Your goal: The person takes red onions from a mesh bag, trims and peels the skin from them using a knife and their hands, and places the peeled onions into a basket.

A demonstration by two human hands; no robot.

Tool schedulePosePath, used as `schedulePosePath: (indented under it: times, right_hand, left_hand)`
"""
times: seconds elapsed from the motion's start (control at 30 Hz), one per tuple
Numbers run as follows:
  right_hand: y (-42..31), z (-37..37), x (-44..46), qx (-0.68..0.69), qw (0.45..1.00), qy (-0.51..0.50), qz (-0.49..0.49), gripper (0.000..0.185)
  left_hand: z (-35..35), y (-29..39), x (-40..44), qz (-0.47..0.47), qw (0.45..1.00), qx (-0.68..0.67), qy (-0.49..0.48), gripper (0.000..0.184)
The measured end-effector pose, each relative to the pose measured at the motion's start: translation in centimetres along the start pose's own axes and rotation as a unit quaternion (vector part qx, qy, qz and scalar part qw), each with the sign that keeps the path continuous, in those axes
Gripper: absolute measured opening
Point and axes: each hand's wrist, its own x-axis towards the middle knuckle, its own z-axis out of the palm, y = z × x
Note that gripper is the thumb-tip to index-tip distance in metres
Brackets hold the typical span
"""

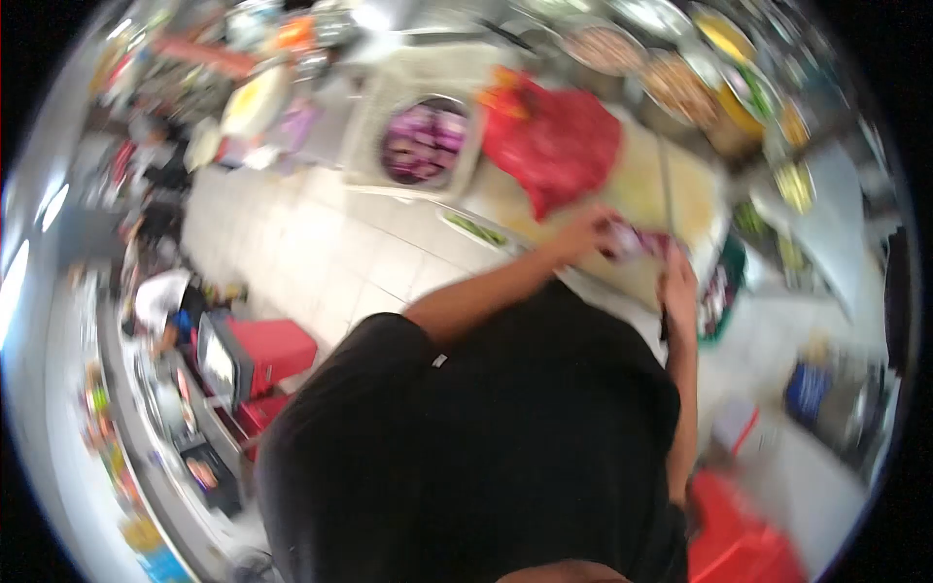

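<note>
My left hand (583,236) is closed on a red onion (627,241) over the pale cutting board (637,282). My right hand (679,279) grips a knife (667,185), its long blade pointing away from me and a dark handle end showing below the fist. More purple onion shows between the two hands, close to the right fingers; blur hides its exact outline. Beyond my left hand a red mesh bag (559,141) lies on the board. To its left, a bowl of cut red onions (424,141) sits inside a cream crate (364,170).
Several food containers (680,87) line the far right side. A green basket (724,291) with purple pieces stands right of the board. A small tray of green vegetables (473,230) lies at the board's left edge. Another person (165,301) is at the far left, near a red cabinet (277,347).
</note>
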Motion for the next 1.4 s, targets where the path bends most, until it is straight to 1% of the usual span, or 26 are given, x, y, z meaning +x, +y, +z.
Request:
schedulePosePath:
  times: [0.03,0.07,0.1,0.13,0.2,0.23,0.33,0.37,0.47,0.6,0.63,0.73,0.83,0.93,1.03,1.07,1.17,1.23,1.33,1.37,1.4]
  right_hand:
    - [0.1,0.4,0.4,0.019,1.000,-0.003,0.017,0.049]
    - [0.8,0.2,0.3,0.010,1.000,-0.008,0.024,0.051]
    - [1.5,0.1,0.3,0.001,0.999,-0.013,0.031,0.052]
    - [1.4,-0.1,0.4,-0.016,0.998,-0.019,0.063,0.052]
    - [0.4,1.0,-0.5,0.013,0.998,0.015,0.062,0.051]
    - [0.6,0.8,-0.4,0.036,0.997,-0.008,0.060,0.048]
    - [0.6,0.9,0.4,-0.005,0.997,-0.016,0.076,0.041]
    - [0.4,0.8,0.6,0.008,0.997,-0.024,0.074,0.037]
    - [-1.0,1.6,0.5,-0.005,1.000,-0.022,0.007,0.034]
    - [-1.2,1.5,0.8,-0.033,0.995,-0.067,-0.058,0.032]
    - [-1.1,1.4,1.0,-0.045,0.994,-0.078,-0.055,0.031]
    - [-1.0,1.7,0.9,-0.004,0.995,-0.086,-0.041,0.031]
    - [-1.0,2.1,0.7,0.040,0.998,-0.045,-0.018,0.032]
    - [-0.8,2.3,0.8,0.113,0.994,-0.001,-0.010,0.034]
    - [-1.1,2.8,0.6,0.163,0.986,0.039,-0.015,0.038]
    - [-1.2,3.0,0.5,0.173,0.983,0.051,-0.017,0.039]
    - [-0.6,3.2,0.3,0.128,0.988,0.060,-0.057,0.041]
    - [-0.5,3.1,0.0,0.110,0.992,0.047,-0.047,0.035]
    - [-0.2,2.4,-0.5,0.109,0.993,0.033,-0.024,0.029]
    - [-0.3,2.4,-0.6,0.113,0.993,0.022,-0.015,0.028]
    - [-1.1,2.7,-1.3,0.091,0.996,0.022,-0.001,0.034]
  left_hand:
    - [-0.2,0.0,0.1,0.088,0.979,0.178,0.039,0.044]
    - [1.3,1.4,-0.8,-0.017,0.997,0.025,0.069,0.040]
    - [1.2,1.4,-1.0,-0.016,0.996,0.046,0.075,0.039]
    - [1.0,1.2,-0.7,-0.018,0.995,0.065,0.073,0.039]
    - [1.5,1.8,-0.9,-0.012,0.991,0.089,0.094,0.042]
    - [1.6,1.8,-1.0,-0.013,0.989,0.101,0.103,0.044]
    - [1.6,1.8,-0.9,-0.007,0.993,0.087,0.079,0.046]
    - [1.6,1.7,-0.9,0.000,0.993,0.090,0.074,0.047]
    - [1.7,1.6,-0.6,-0.021,0.993,0.111,0.030,0.039]
    - [2.4,1.0,0.0,-0.021,0.996,0.082,-0.014,0.038]
    - [2.4,1.4,-0.1,-0.010,0.992,0.122,-0.024,0.040]
    - [2.4,1.4,0.2,0.007,0.989,0.143,-0.026,0.044]
    - [3.0,2.5,-0.3,-0.085,0.996,0.007,-0.009,0.052]
    - [3.4,2.0,-0.3,-0.105,0.991,-0.057,0.054,0.061]
    - [3.6,2.4,-0.6,-0.134,0.984,-0.110,0.031,0.064]
    - [3.8,2.7,-0.9,-0.130,0.984,-0.119,0.033,0.063]
    - [4.5,3.2,-1.2,-0.112,0.984,-0.133,0.039,0.058]
    - [4.6,2.9,-1.0,-0.092,0.986,-0.127,0.047,0.055]
    - [4.5,2.5,-0.8,-0.099,0.986,-0.121,0.058,0.050]
    - [4.3,2.5,-0.9,-0.104,0.986,-0.114,0.059,0.050]
    - [4.4,2.5,-0.8,-0.108,0.987,-0.107,0.060,0.049]
